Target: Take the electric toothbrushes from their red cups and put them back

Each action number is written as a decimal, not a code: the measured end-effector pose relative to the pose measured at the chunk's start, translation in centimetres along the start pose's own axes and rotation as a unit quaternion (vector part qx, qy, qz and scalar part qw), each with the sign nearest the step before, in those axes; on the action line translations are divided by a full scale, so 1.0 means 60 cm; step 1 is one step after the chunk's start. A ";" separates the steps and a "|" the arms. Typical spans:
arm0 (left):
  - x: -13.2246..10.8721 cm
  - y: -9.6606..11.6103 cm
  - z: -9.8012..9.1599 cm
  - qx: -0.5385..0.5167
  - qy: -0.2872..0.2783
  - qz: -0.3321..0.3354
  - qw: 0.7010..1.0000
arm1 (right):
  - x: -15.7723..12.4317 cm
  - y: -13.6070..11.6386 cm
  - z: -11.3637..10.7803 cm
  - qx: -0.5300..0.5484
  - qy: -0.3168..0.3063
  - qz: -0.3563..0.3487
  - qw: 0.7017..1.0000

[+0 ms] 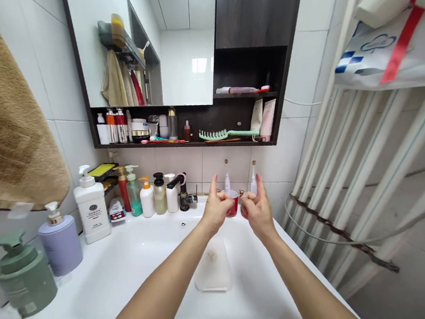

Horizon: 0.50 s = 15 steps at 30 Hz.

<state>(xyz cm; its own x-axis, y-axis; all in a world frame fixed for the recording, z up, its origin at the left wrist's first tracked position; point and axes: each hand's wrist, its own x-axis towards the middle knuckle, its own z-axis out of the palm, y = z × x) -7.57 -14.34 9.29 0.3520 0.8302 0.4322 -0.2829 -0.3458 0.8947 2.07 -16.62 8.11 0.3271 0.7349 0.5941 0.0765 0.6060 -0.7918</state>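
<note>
My left hand (217, 209) is raised over the far part of the white sink (114, 273), one digit pointing up and the other fingers curled in. Beside it, a small gap apart, my right hand (258, 209) has the same shape. I see nothing held in either hand. Right behind them a red cup (233, 205) stands on the sink's back ledge, partly covered by my left hand. A white electric toothbrush (227, 182) rises at the cup. Another toothbrush (253, 184) is mostly hidden by my right hand.
A black faucet (183, 191) and several pump bottles (147, 200) line the back ledge. At left are a purple dispenser (61, 246), a green dispenser (27, 283) and a hanging towel (3, 111). A mirror cabinet (246, 22) hangs above; pipes (370, 162) run along the right.
</note>
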 end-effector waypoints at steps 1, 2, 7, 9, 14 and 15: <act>-0.013 0.018 0.006 -0.059 -0.033 0.012 0.998 | -0.008 -0.024 0.006 0.017 -0.017 -0.011 1.000; -0.024 0.033 0.011 -0.106 -0.058 0.020 0.993 | -0.017 -0.043 0.011 0.030 -0.028 -0.021 0.999; -0.063 0.057 0.012 -0.156 -0.105 0.000 0.982 | -0.060 -0.075 0.018 0.058 -0.056 -0.011 0.997; -0.068 0.048 0.008 -0.156 -0.094 -0.022 0.983 | -0.069 -0.069 0.017 0.069 -0.051 0.008 0.996; -0.063 0.023 -0.006 -0.167 0.010 -0.145 0.975 | -0.067 -0.048 0.008 0.102 0.046 0.130 0.985; -0.060 0.021 -0.007 -0.166 0.010 -0.164 0.972 | -0.063 -0.045 0.006 0.100 0.058 0.157 0.981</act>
<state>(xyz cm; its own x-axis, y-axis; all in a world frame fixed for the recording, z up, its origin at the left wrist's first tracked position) -9.60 -17.58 8.83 0.4562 0.8812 0.1242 -0.4315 0.0970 0.8969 0.26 -20.94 8.08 0.4106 0.8621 0.2969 -0.2277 0.4122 -0.8822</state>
